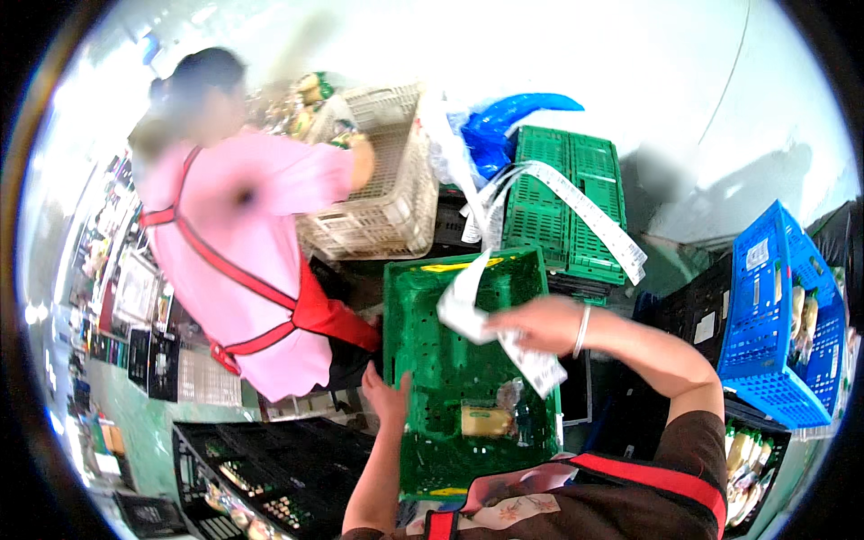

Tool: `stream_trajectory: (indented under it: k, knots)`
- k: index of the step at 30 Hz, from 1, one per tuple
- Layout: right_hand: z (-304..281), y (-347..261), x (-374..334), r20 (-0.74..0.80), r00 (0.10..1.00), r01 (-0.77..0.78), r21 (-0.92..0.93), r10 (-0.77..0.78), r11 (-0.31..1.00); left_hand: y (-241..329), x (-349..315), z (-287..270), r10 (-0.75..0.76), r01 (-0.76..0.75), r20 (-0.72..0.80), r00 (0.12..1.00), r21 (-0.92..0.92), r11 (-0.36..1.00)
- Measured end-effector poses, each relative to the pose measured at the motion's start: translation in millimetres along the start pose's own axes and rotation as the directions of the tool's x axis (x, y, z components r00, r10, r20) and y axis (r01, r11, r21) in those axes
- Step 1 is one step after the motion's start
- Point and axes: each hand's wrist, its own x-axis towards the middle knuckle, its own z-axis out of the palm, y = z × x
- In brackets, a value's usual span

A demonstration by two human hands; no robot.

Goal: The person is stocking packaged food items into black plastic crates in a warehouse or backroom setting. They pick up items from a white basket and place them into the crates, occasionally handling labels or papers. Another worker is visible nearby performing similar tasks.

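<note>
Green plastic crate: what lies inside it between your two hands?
In the head view, bare green plastic crate floor separates left hand from right hand, which holds long white paper strip.

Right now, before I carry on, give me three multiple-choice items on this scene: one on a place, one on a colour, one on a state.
1. Where is the left hand?
A. on the green crate's left wall
B. on the blue crate
C. on the black crate

2. What colour is the crate under the hands?
A. beige
B. green
C. blue

3. The right hand is:
A. empty
B. holding a long paper strip
C. out of view

Answers: 1 A, fingers rest on that wall; 2 B, its mesh is green; 3 B, the paper strip hangs from it.
</note>
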Motion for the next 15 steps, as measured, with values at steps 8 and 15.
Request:
stream_trajectory:
  k: [8,15]
  knots:
    - [52.4,-215.2,-20.3,0.561,0.803,0.436,-0.321,-0.202,0.841,109.9,-123.8,-183.0,0.805,-0.569,0.291,0.517,-0.586,0.577]
    - [55.3,-394.7,-33.2,0.388,0.665,0.664,-0.700,-0.638,0.265,65.9,-235.1,-268.3,0.451,-0.459,-0.147,0.880,-0.502,0.733]
